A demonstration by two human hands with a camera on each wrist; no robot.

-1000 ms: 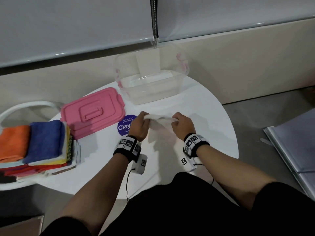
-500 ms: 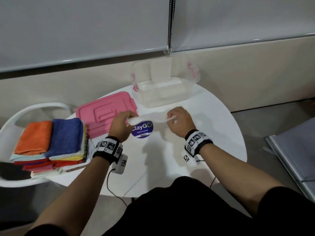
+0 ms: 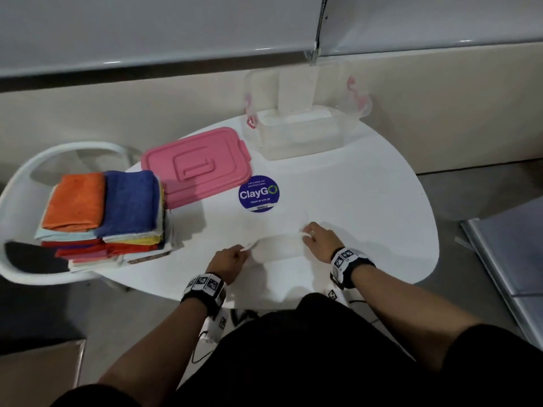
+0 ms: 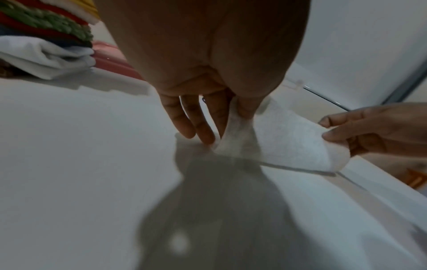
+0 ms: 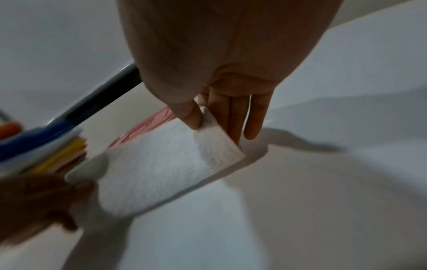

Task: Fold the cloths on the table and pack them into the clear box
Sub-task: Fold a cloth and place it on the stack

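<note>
Both the left hand and right hand pinch the small white terry cloth on the white round surface, well short of the clear plastic box; a slipped corner could skew the fold.

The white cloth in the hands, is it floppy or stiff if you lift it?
Probably floppy: the white cloth sags between the left hand and right hand pinching its ends. Likely light, since fingertip pinches carry it. Its fuzzy surface suggests it isn't slippery.
</note>
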